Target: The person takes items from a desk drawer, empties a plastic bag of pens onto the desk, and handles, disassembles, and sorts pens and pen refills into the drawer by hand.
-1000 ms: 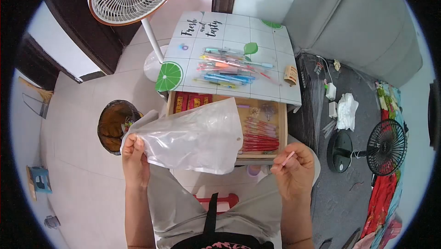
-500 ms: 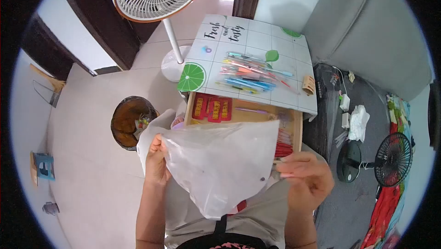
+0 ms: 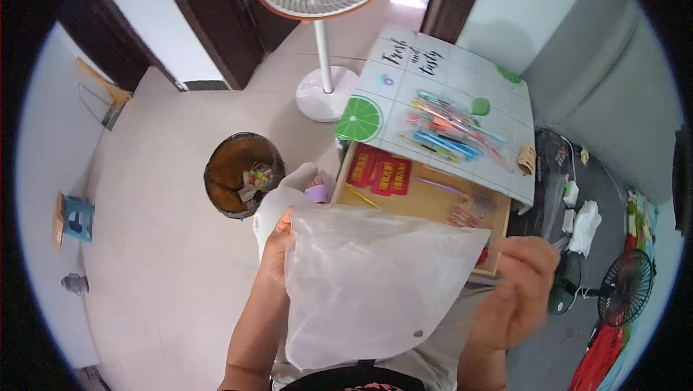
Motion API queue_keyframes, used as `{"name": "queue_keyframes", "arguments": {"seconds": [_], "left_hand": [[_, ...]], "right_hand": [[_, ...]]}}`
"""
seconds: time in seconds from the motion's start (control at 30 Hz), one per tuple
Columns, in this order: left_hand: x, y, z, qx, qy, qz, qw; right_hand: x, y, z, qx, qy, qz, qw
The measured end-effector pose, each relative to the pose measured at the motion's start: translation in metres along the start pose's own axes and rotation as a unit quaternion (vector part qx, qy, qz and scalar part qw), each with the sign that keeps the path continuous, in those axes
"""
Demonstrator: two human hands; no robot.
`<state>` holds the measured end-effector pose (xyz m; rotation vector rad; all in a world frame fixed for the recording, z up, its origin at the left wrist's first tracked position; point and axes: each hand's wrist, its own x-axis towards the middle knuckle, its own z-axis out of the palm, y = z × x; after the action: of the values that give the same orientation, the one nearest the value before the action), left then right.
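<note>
A translucent whitish plastic bag (image 3: 382, 283) hangs spread out over my lap, with a small dark round spot near its lower right edge. Its upper left corner is pinched in my left hand (image 3: 278, 250). My right hand (image 3: 516, 293), smeared by motion with its fingers bent, is close beside the bag's right corner; whether it touches the bag cannot be made out. Behind the bag stands a pulled-out wooden drawer (image 3: 503, 236), partly covered by it. Inside lie red packets (image 3: 379, 171), a purple pen (image 3: 440, 185) and several other pens.
A pile of pens (image 3: 451, 127) lies on the tiled-pattern cabinet top (image 3: 433, 77). A white standing fan (image 3: 325, 59) is behind it. On the floor to the left is a waste bin (image 3: 224, 174) with litter inside. A small black fan (image 3: 626, 290) sits at right.
My view has swung left, so the scene sits further right. The bag has dropped lower and hangs flatter. My right hand has moved up and away from the bag's edge.
</note>
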<state>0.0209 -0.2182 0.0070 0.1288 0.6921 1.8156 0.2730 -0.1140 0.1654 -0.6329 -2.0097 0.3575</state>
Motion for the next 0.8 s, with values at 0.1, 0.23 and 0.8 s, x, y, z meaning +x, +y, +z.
{"name": "queue_keyframes", "arguments": {"seconds": [0.1,0.23,0.8], "left_hand": [[0.002,0.025,-0.013,-0.053,0.055,0.075,0.994],[0.000,0.094,-0.049,-0.080,0.137,0.214,0.964],[0.093,0.130,-0.266,0.851,0.396,0.127,0.321]], "right_hand": [[-0.011,0.006,0.006,0.008,0.035,0.092,0.995],[-0.036,0.022,0.010,0.024,0.004,0.184,0.983],[-0.080,0.051,0.040,-0.019,-0.054,0.350,0.935]]}}
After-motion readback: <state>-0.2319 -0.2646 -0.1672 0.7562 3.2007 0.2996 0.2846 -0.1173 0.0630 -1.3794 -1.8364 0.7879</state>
